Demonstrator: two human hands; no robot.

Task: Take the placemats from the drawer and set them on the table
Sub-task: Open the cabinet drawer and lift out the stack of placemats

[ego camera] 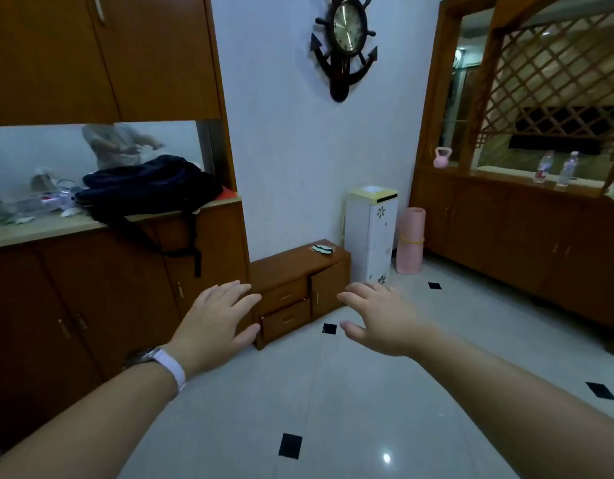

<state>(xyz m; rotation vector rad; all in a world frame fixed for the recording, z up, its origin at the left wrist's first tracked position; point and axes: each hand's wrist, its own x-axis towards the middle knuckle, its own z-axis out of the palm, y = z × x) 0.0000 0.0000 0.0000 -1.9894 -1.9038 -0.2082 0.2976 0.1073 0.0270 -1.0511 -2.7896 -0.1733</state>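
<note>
A low wooden cabinet (pixel 281 267) stands against the wall ahead, with two closed drawers, an upper drawer (pixel 285 297) and a lower drawer (pixel 287 321), and a small door on its right. My left hand (pixel 217 321), with a white wristband, is stretched forward with straight spread fingers and holds nothing. My right hand (pixel 378 318) is also held out flat and empty. Both hands hover in the air in front of the cabinet, apart from it. No placemats and no table are in view.
A tall wooden sideboard (pixel 91 288) with a dark bag (pixel 150 188) on its counter fills the left. A white narrow cabinet (pixel 371 233) and a pink roll (pixel 410 240) stand right of the low cabinet. Another wooden sideboard (pixel 526 243) with bottles runs along the right. Tiled floor lies between.
</note>
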